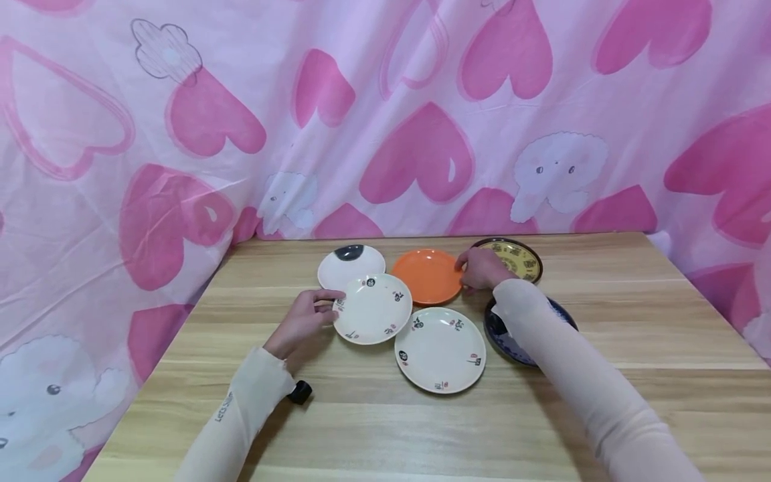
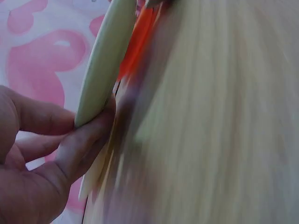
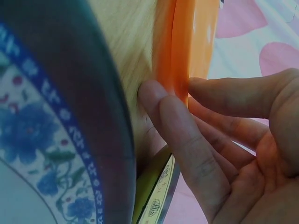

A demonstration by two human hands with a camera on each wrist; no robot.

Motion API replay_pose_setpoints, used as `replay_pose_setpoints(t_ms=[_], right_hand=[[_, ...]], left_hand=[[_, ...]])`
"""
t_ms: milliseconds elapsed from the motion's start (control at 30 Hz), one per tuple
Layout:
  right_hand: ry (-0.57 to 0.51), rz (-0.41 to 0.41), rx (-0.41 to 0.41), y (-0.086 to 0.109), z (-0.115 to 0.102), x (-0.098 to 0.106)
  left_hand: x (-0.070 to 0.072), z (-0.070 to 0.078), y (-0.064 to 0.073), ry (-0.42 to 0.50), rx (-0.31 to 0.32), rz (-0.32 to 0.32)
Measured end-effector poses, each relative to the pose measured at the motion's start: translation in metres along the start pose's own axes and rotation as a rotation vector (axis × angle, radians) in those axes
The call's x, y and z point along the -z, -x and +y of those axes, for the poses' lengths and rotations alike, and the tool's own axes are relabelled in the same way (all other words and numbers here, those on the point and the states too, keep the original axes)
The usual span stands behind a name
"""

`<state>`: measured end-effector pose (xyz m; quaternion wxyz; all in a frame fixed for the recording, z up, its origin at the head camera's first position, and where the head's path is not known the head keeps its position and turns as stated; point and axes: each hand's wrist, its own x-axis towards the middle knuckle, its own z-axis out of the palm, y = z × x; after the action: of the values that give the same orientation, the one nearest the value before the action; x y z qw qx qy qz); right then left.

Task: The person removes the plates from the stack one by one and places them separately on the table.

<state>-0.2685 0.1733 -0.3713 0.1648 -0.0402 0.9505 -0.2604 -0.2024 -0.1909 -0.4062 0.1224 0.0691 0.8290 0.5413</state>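
My left hand [image 1: 306, 320] pinches the left rim of a white plate [image 1: 372, 309] with small black and red marks. In the left wrist view, this plate [image 2: 105, 60] stands between thumb and fingers, apart from the tabletop. My right hand [image 1: 484, 269] has its thumb and fingers at the right rim of an orange plate [image 1: 426, 276]; the right wrist view shows them on either side of the orange rim [image 3: 182, 51]. A second white marked plate [image 1: 440, 350] lies on the table in front. Behind the held plate is a white plate with a black patch [image 1: 349, 253].
A yellow plate with a dark rim [image 1: 512, 260] lies behind my right hand. Beneath the right forearm, a dark blue floral plate [image 1: 502, 337] is partly hidden. A small black object [image 1: 300, 392] shows beside the left sleeve. A pink heart-patterned cloth [image 1: 415, 154] hangs behind the wooden table [image 1: 373, 428].
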Motion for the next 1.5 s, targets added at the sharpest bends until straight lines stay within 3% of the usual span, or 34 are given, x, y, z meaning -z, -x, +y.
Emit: replay_pose_setpoints(t_ms=[333, 633, 867, 1200, 1333, 1433, 1500], right_hand=[[-0.033, -0.008, -0.017, 0.000, 0.000, 0.000], [-0.064, 0.011, -0.006, -0.001, 0.000, -0.002], [-0.067, 0.007, -0.036, 0.001, -0.001, -0.003], [-0.088, 0.021, -0.039, 0.002, -0.004, -0.002], [-0.065, 0.007, -0.045, 0.003, -0.004, -0.003], [-0.031, 0.016, -0.040, 0.002, -0.004, -0.005], [-0.011, 0.027, -0.029, 0.001, -0.004, -0.006]], left_hand=[[0.031, -0.014, 0.016, -0.085, -0.019, -0.118], [0.043, -0.019, 0.021, -0.043, -0.029, -0.168], [0.048, -0.023, 0.024, -0.072, -0.070, -0.184], [0.051, -0.023, 0.024, -0.107, -0.073, -0.197], [0.048, -0.023, 0.026, -0.125, -0.047, -0.192], [0.047, -0.021, 0.027, -0.165, -0.056, -0.194], [0.046, -0.018, 0.027, -0.227, -0.099, -0.187]])
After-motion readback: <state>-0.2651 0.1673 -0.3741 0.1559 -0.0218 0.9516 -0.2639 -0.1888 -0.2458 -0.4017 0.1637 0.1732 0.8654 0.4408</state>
